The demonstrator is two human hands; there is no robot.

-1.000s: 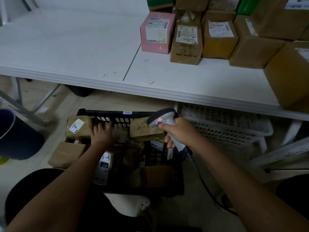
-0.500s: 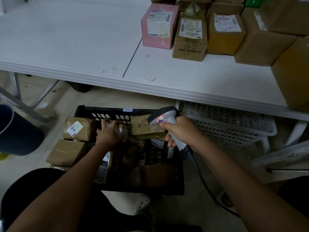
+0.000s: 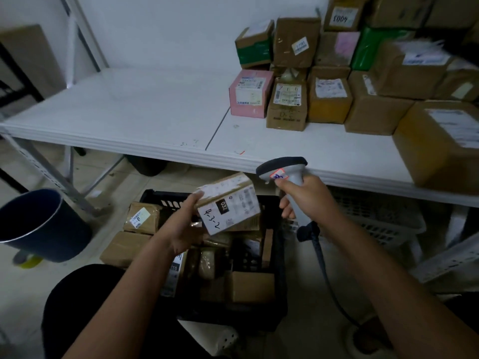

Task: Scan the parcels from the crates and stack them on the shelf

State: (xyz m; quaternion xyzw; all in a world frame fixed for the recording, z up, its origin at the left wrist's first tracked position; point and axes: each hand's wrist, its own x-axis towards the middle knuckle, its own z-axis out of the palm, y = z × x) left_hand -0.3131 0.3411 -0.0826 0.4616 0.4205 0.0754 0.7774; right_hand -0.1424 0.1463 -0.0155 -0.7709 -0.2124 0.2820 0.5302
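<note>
**Head view: parcel held up above the crate, scanner raised beside it**

Head view: both forearms are extended forward and downward over a black crate [image 3: 281,301] on the floor. The left hand [image 3: 185,226] is turned palm-up, its fingers curled round the left edge and underside of a small parcel [image 3: 228,203], which is held tilted above the crate's far half. The right hand [image 3: 305,198] is wrapped round the grip of a scanner [image 3: 283,169], with the thumb laid across the top near a red-edged sticker; the scanner's dark, rounded head is pointed leftward, just right of the parcel and not touching it.

The parcel is a brown cardboard box, taped, with a large white label on which "032" is printed in a black patch and "4-3-2" is handwritten. The scanner is of smooth grey plastic, and a dark cable hangs from its base. The crate is of perforated black plastic, and further cardboard parcels are seen inside it; two taped brown ones [image 3: 141,217] lie just left of the crate on the floor. A white lattice basket [image 3: 375,221] stands right of the crate. Beyond the crate a white shelf [image 3: 129,110] is seen, on whose right part boxes are stacked, among them a pink box [image 3: 250,93]. A dark blue bin [image 3: 39,226] stands well left of the crate.
</note>
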